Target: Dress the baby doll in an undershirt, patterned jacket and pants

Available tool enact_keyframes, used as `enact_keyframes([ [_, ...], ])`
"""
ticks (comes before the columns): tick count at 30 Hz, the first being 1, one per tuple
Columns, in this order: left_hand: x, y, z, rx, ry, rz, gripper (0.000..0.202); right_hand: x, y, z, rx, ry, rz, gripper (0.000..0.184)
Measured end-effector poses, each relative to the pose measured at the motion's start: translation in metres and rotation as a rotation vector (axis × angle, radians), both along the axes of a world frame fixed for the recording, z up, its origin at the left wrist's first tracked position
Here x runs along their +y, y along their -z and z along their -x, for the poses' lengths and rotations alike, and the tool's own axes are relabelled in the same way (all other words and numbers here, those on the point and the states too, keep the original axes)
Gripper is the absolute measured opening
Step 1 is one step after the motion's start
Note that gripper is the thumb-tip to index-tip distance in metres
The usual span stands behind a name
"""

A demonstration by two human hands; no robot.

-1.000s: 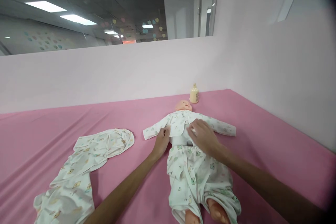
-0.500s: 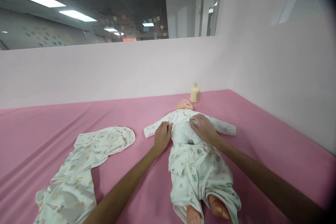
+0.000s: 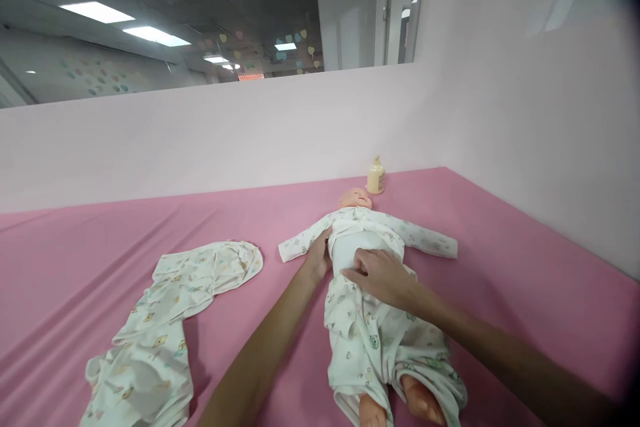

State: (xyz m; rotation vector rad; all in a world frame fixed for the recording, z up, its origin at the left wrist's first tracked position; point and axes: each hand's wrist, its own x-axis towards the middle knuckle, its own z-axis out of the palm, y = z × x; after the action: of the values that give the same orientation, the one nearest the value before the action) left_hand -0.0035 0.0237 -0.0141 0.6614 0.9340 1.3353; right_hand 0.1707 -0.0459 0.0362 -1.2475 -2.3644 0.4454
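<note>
A baby doll [image 3: 347, 250] lies on its back, its head away from me, in a white patterned long-sleeved shirt [image 3: 353, 217] and matching pants [image 3: 373, 333]. The shirt front is bunched up, baring the white torso. My left hand [image 3: 319, 255] rests along the doll's left-of-view side by the shirt's lower edge, fingers stretched out and partly hidden against the body. Over the waist, my right hand [image 3: 380, 273] has curled fingers closed at the waistband of the pants; the hand hides part of the band. Both doll feet stick out of the pant legs.
A pale yellow pump bottle [image 3: 376, 177] stands behind the doll's head. To the left lies a spread-out white patterned baby garment [image 3: 165, 320]. A pink sheet [image 3: 240, 217] covers the surface, bordered by a white wall [image 3: 200, 140] behind and another on the right.
My right hand has moved from the shirt hem down to the pants' waistband. The shirt hem is released and lies higher on the torso. My left hand has turned and straightened against the doll's side.
</note>
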Motion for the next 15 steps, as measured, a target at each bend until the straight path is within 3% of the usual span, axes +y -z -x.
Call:
enact_keyframes([
  [3,0.012,0.002,-0.011,-0.141,0.116,-0.025,0.046,0.007,-0.001,-0.002,0.017,-0.031,0.070,0.036],
  [6,0.019,0.000,-0.019,-0.168,0.187,-0.064,0.056,0.014,-0.005,-0.006,0.068,-0.147,0.182,0.037],
  [10,0.024,-0.007,-0.026,-0.102,0.100,-0.146,0.061,0.021,-0.010,-0.013,0.130,-0.300,0.317,0.034],
  [15,0.033,-0.005,-0.028,-0.146,0.180,-0.179,0.066,0.023,-0.009,-0.014,0.164,-0.375,0.222,0.030],
])
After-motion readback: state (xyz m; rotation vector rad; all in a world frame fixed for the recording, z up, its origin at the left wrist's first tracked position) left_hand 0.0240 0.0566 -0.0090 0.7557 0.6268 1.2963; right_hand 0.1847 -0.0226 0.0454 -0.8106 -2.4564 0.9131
